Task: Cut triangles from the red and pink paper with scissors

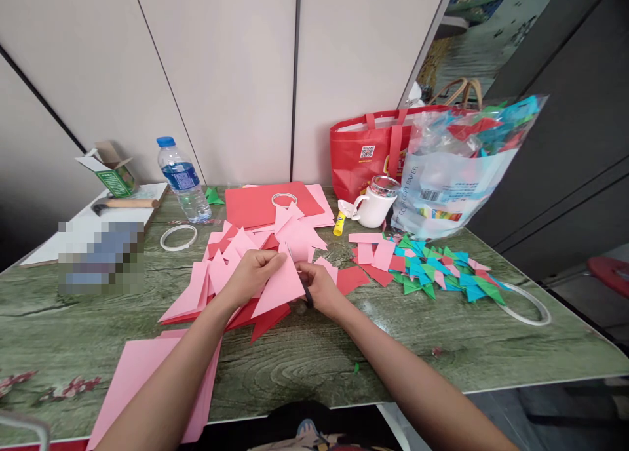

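Observation:
My left hand (pixel 255 275) pinches a pink sheet of paper (pixel 282 287) above a heap of cut paper. My right hand (pixel 322 286) is closed round the dark handles of a pair of scissors (pixel 307 295), its blades at the sheet's upper right edge and partly hidden by paper. Beneath and behind my hands lie pink and red paper pieces (pixel 196 287), many cut to points. A stack of pink sheets (pixel 142 379) rests at the near left, partly under my left forearm.
A water bottle (pixel 183 179), a tape roll (pixel 178 238) and a hammer (pixel 128 204) are at left. Behind stand a white mug (pixel 376 205), glue stick (pixel 339 223), red bag (pixel 356 153) and plastic bag (pixel 437 189). Folded green and blue pieces (pixel 437 267) lie right, beside another tape roll (pixel 533 307).

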{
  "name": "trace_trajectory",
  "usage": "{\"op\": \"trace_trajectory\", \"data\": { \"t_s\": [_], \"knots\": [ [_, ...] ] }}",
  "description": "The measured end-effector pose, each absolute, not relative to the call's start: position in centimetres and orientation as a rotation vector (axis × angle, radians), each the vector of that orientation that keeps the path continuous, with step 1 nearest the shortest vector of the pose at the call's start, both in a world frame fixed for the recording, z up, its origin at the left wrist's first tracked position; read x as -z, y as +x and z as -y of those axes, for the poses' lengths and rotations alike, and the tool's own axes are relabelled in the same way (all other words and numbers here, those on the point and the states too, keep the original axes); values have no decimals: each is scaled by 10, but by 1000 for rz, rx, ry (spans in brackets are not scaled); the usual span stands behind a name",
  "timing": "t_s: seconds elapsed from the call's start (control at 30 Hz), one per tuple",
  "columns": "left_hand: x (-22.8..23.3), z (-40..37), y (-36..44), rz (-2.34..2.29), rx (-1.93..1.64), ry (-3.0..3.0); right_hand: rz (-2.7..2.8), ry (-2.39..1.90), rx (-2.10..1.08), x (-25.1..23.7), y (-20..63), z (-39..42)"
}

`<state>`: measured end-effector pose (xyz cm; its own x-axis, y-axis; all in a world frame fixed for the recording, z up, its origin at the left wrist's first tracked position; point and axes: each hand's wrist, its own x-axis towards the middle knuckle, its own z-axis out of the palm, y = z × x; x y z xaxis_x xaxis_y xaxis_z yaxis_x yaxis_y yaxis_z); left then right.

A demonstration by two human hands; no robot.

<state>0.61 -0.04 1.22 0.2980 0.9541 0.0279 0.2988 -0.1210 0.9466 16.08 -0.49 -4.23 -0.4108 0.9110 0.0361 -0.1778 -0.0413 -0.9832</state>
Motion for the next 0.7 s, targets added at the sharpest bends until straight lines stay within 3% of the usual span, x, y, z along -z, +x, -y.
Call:
{"op": "trace_trajectory", "data": {
  "t_s": [0.7],
  "knots": [
    [-13,1,7,-1174,-782,1623,1247,-936,-1592,41,155,7]
  ]
}}
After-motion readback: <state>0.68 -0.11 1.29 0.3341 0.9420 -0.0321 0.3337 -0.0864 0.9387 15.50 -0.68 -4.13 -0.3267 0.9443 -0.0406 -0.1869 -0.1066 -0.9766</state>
